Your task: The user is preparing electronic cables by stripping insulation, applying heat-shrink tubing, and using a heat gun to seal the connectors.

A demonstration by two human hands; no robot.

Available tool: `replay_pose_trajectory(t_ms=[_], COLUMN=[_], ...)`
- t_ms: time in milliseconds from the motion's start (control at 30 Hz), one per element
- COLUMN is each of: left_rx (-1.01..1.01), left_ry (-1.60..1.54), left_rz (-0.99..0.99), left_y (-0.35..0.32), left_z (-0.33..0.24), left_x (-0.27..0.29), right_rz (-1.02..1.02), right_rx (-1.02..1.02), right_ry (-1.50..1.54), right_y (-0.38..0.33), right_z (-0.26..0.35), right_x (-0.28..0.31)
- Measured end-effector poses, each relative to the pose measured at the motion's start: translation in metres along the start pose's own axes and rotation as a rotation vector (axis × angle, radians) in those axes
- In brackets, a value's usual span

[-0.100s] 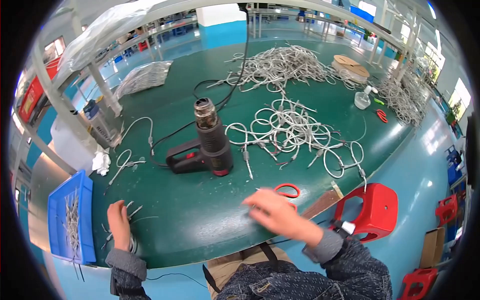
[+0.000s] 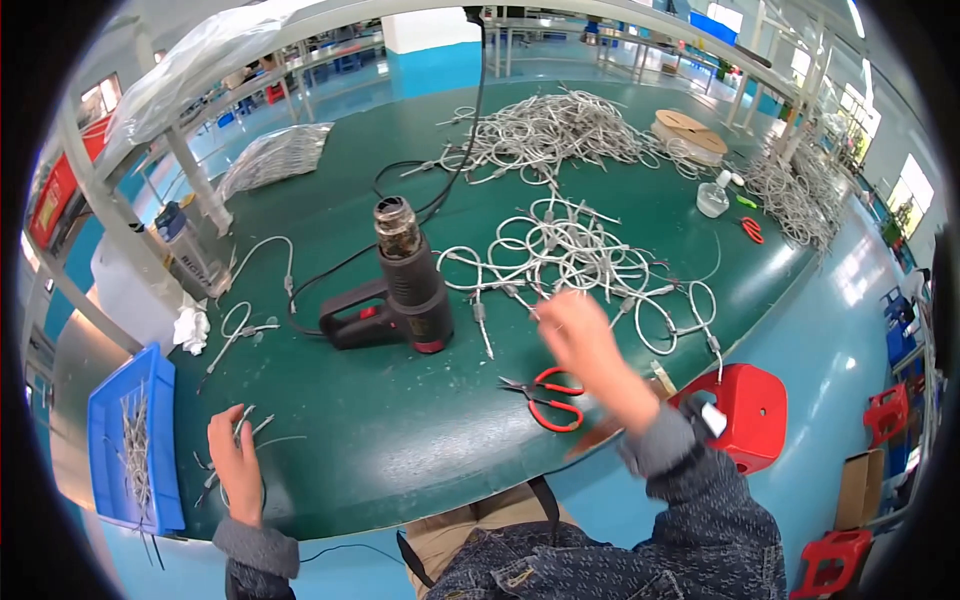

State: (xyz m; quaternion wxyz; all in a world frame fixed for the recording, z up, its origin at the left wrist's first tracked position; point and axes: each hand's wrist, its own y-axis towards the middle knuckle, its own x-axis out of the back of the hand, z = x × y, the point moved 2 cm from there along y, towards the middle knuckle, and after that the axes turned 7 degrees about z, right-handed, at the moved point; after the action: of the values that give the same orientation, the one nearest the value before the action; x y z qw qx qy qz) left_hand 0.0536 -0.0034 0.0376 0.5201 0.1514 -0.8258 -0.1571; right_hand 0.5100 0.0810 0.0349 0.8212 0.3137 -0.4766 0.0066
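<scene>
At the front left of the green table, my left hand (image 2: 236, 468) is closed around a looped grey cable (image 2: 262, 424), whose ends stick out past my fingers. My right hand (image 2: 582, 345) is over the front edge of a loose tangle of grey cables (image 2: 570, 250). Its fingers are slightly bent and apart, with no cable visibly held; contact with the cables is unclear. Below that hand lie red-handled scissors (image 2: 553, 408), blades pointing left. A black heat gun (image 2: 415, 300) stands nozzle up between my hands, further back.
A blue tray (image 2: 168, 440) with cut cable pieces sits at the left edge. Further back are a large cable heap (image 2: 570, 125), a spool (image 2: 690, 135), a small clear bottle (image 2: 713, 198) and a second pair of red-handled scissors (image 2: 752, 230). A red stool (image 2: 755, 415) stands at the right.
My right hand has moved away from the scissors, forward and right to the cable tangle, leaving the scissors uncovered. My left hand stays at its cable. The whole view has shifted slightly.
</scene>
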Motion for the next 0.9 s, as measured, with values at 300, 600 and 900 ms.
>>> replay_pose_trajectory(t_ms=[300,600,900], left_rx=[-0.153,-0.101,-0.100], left_ry=[-0.359,-0.587,-0.695], left_rz=[0.168,0.364,0.488], left_y=[-0.049,-0.056,-0.056], left_z=[-0.133,-0.144,-0.165], left_x=[-0.009,-0.038,-0.042], right_rz=[-0.055,-0.490,-0.525], right_rx=[-0.420,-0.500,-0.482], right_ry=[-0.271,0.750,0.717], right_y=[0.029,0.041,0.035], right_z=[-0.107,-0.089,-0.079], right_x=[0.005,0.086,0.128])
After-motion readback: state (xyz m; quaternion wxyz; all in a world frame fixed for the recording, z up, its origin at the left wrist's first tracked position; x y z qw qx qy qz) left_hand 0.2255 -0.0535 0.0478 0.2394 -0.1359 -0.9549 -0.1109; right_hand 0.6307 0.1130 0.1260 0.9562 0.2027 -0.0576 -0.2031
